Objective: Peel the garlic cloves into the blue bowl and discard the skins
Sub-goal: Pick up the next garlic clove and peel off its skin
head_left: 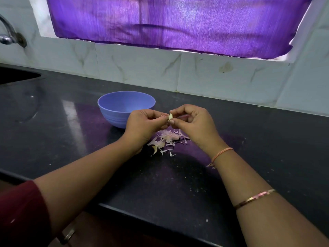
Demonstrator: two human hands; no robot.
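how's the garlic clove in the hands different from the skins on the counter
The garlic clove is one smooth, solid, cream piece; the skins are many thin, curled, pinkish scraps. The garlic clove is up in the air, pinched between the left hand and the right hand; the skins lie loose in a pile on the black counter beneath. Both are close to the blue bowl, outside it.

Dark stone bench (71,139), polished and glossy, finely speckled, mirroring purple light. A blue bowl (114,114) of smooth plastic with a soft sheen. Thin, papery garlic skins (167,138), pale pink and curled. A smooth, pale garlic clove (170,116). Purple curtain (178,24) of finely ribbed cloth. Glossy marble-patterned wall tiles (142,68). A shiny metal tap (7,37). A bright metal bangle (254,198); a dark red cloth sleeve (21,211).
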